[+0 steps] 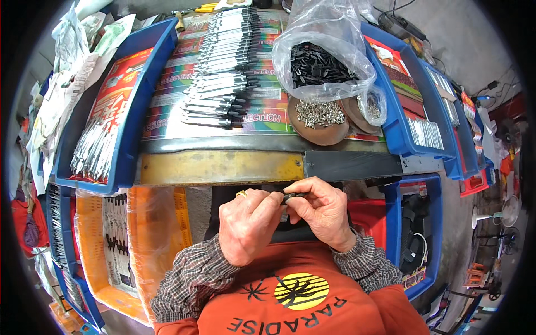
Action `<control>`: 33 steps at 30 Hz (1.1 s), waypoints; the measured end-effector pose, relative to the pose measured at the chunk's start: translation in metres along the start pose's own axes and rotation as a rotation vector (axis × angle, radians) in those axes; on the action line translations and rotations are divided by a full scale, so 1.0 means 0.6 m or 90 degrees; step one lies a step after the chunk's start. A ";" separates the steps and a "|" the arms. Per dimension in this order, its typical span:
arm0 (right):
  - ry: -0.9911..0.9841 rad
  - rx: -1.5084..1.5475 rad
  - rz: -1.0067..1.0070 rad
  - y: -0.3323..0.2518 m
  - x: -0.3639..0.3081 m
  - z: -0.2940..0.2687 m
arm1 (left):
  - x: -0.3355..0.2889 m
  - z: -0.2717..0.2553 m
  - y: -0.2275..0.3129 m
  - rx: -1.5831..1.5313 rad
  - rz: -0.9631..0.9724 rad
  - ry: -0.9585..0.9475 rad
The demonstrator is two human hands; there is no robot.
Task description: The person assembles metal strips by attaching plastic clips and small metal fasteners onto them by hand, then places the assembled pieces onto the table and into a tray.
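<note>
In front of my body, just below the table's near edge, both hands meet at a small black piece [288, 196]. My left hand [245, 223], with a ring on one finger, is closed, its thumb and fingertips at the piece's left end. My right hand [321, 209] pinches the other end between thumb and forefinger. Fingers cover most of the piece, so its exact kind cannot be made out. On the table above lies a long row of slim silver-and-black metal parts [220, 84]. To its right, a clear plastic bag [282, 56] holds many small black pieces [318, 64].
Small metal fittings [318, 113] fill a round brown dish [324, 138], with another dish beside it. Blue trays stand left [125, 167] and right [399, 142], holding metal strips. Below are an orange crate [181, 218] and a blue bin [393, 223]. The table's edge [223, 167] lies before my hands.
</note>
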State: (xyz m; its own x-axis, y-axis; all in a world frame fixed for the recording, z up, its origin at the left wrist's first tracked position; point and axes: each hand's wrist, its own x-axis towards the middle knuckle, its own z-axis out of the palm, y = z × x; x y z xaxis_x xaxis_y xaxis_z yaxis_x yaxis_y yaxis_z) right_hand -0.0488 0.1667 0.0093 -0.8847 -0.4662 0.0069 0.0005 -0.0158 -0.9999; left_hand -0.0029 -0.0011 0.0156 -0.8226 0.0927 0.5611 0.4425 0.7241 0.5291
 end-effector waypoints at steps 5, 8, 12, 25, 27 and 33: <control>0.027 -0.058 -0.115 -0.016 0.019 -0.021 | 0.033 -0.035 -0.029 0.038 -0.017 -0.029; 0.060 -0.102 -0.147 -0.021 0.031 -0.030 | 0.062 -0.053 -0.078 0.114 -0.020 0.008; 0.075 -0.079 -0.124 -0.014 0.036 -0.043 | 0.119 -0.071 -0.145 0.160 0.020 0.053; 0.077 -0.119 -0.158 0.002 0.042 -0.044 | 0.230 -0.041 -0.243 0.181 0.032 0.029; 0.075 -0.120 -0.170 0.000 0.042 -0.042 | 0.236 -0.039 -0.249 0.190 0.054 0.037; 0.078 -0.166 -0.192 0.003 0.042 -0.044 | 0.248 -0.026 -0.264 0.220 0.072 0.026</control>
State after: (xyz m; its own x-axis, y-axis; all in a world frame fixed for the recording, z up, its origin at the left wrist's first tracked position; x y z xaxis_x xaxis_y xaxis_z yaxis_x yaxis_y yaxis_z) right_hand -0.0836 0.1782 0.0074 -0.8760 -0.3662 0.3140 -0.3715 0.0969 -0.9234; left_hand -0.1899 -0.1125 0.0252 -0.7574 0.1639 0.6321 0.3779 0.8994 0.2196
